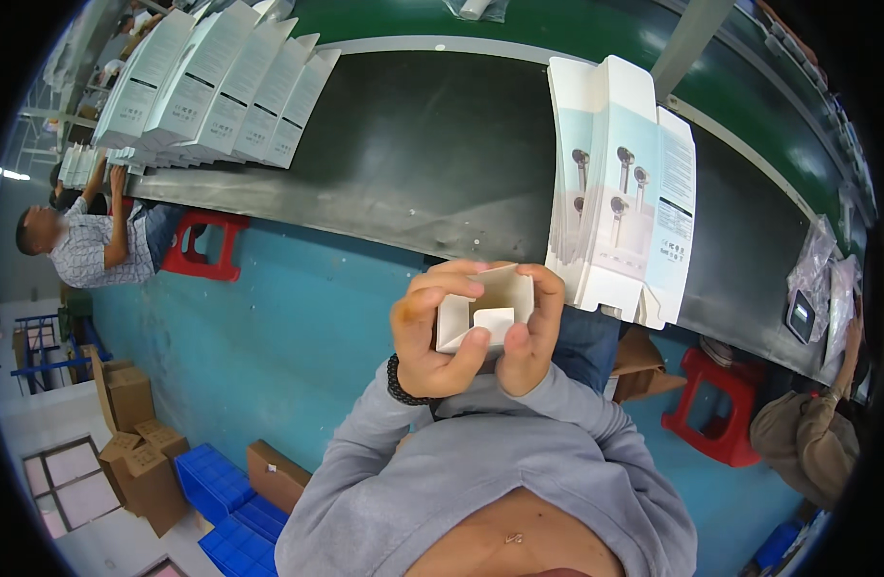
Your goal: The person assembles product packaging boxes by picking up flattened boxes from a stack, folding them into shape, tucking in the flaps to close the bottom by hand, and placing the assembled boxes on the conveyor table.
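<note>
Between the fingertips: a small white carton [487, 313] is held up over the lap, its open end toward the camera, an inner flap folded across the mouth.
Left hand [430, 338]: fingers curled round the carton's left wall, thumb pressing in at the lower front edge; a dark bead bracelet [396, 381] sits on the wrist.
Right hand [530, 337]: fingers wrapped over the top right corner, thumb on the lower flap; both hands are closed on the carton, not spread.
Doing it well: I judge the flap wants pushing in squarely, with the walls kept upright by the outer fingers, so the corners do not buckle.
Just beyond: a stack of flat printed box blanks [623, 188], white and pale blue, lies on the dark conveyor belt [432, 144] to the right of the hands.
Farther out: a fanned row of white blanks [216, 82] lies at the upper left, a red stool [206, 245] stands below it, and another person [86, 240] works there.
</note>
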`<move>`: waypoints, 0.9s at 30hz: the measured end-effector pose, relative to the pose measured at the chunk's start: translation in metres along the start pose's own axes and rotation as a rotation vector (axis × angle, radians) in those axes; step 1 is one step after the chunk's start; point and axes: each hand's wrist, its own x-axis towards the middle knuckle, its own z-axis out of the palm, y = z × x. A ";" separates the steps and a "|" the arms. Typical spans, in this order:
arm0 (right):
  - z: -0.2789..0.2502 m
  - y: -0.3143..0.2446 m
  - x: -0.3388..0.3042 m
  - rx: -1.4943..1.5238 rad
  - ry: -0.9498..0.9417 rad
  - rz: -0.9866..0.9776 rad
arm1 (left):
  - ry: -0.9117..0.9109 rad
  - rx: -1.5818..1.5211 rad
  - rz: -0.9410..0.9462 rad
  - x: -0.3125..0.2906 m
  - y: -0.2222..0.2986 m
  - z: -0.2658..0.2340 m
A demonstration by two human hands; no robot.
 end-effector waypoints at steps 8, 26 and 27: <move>-0.004 0.005 0.003 -0.029 -0.005 -0.214 | -0.026 -0.080 -0.060 0.016 0.004 0.002; -0.012 -0.014 0.013 -0.232 -0.129 0.227 | -0.116 0.339 0.151 0.012 0.003 -0.008; -0.012 -0.014 0.013 -0.232 -0.127 0.229 | -0.117 0.337 0.148 0.011 0.003 -0.008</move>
